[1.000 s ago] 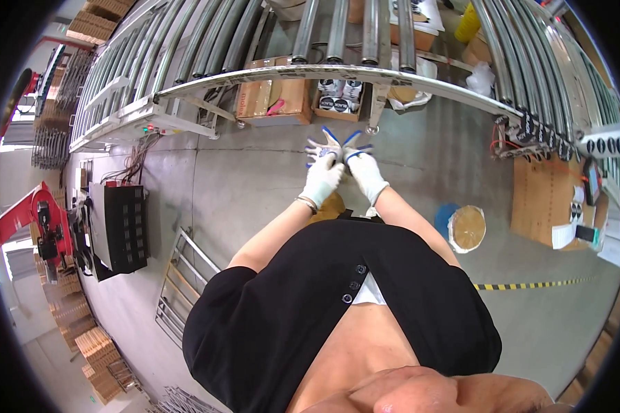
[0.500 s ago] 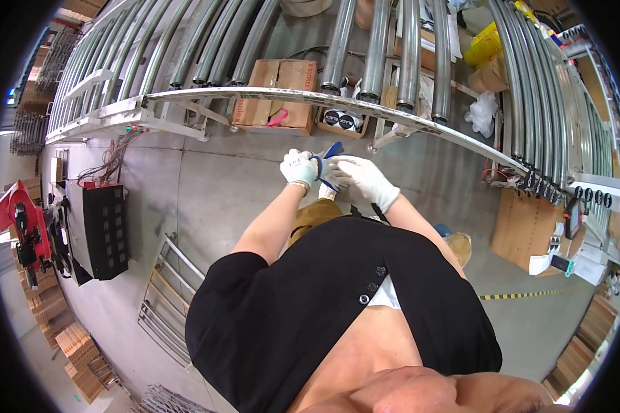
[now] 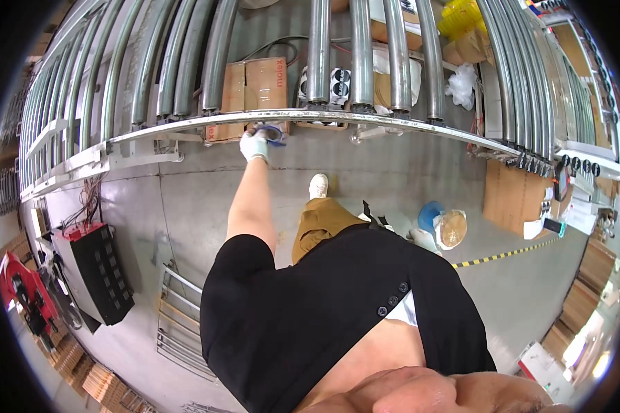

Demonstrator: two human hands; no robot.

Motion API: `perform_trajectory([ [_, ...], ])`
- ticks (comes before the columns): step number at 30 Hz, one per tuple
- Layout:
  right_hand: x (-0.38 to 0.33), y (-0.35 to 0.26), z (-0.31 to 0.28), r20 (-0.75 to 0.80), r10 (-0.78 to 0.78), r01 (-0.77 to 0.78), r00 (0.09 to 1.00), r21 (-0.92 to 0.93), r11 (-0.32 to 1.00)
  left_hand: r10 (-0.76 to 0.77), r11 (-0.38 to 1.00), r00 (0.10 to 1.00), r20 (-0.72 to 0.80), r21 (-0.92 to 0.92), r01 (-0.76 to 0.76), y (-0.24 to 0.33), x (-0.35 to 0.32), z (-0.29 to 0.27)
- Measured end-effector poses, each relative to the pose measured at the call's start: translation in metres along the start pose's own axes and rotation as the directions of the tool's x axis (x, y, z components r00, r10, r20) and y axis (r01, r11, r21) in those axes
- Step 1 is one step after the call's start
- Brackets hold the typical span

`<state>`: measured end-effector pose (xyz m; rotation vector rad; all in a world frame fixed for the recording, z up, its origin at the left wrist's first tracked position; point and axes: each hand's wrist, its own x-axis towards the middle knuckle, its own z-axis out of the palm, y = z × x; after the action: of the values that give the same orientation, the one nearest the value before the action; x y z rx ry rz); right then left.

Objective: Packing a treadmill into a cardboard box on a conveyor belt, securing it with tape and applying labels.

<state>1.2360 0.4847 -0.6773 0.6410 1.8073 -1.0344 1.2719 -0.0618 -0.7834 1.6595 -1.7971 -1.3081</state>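
Note:
My left hand [image 3: 254, 144], in a white glove, reaches far out to the roller conveyor's near rail. Its fingers are closed on a crumpled blue-edged strip [image 3: 274, 135], grey or clear in the middle; its exact kind is unclear. Just beyond is an open-looking brown cardboard box [image 3: 255, 89] on the floor, partly covered by the rail. My right hand [image 3: 422, 239], also gloved, hangs low by my right hip. My body hides part of it, and its fingers do not show clearly. Near it are a blue round thing [image 3: 430, 215] and a wrapped tan roll [image 3: 452, 229].
Steel rollers [image 3: 318, 55] cross the far side on a white rail [image 3: 393, 122]. Black-and-white label rolls [image 3: 339, 86] lie beneath. A large carton [image 3: 513, 199] stands right, a black-and-red machine [image 3: 93, 272] left. A metal rack [image 3: 179, 323] lies on the floor near my left side.
Both hands were together on the blue-edged strip before me. My left hand has carried it forward and left to the box; my right has let go and dropped to my side. My view has moved closer to the conveyor.

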Motion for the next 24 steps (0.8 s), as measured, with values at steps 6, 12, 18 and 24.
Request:
perform_trajectory([
  [6,-0.011,0.042,-0.014,0.136,-0.296,0.324,0.946,-0.481,0.815,-0.162,0.984,0.974,-0.157,-0.098,0.148,-0.078,0.067,-0.016],
  [12,-0.016,0.018,0.004,-0.128,0.067,-0.067,0.990,0.004,0.998,-0.126,0.206,0.904,0.408,0.902,-0.378,-0.146,0.012,-0.016],
  [18,0.006,0.008,0.013,-0.102,-0.007,-0.002,0.995,-0.088,0.996,-0.225,0.317,0.785,0.578,0.805,-0.502,-0.199,-0.043,0.011],
  [24,0.033,0.060,-0.010,-0.248,0.016,-0.040,0.969,-0.092,0.995,-0.263,0.850,0.506,0.822,0.445,-0.281,-0.050,-0.100,0.095],
])
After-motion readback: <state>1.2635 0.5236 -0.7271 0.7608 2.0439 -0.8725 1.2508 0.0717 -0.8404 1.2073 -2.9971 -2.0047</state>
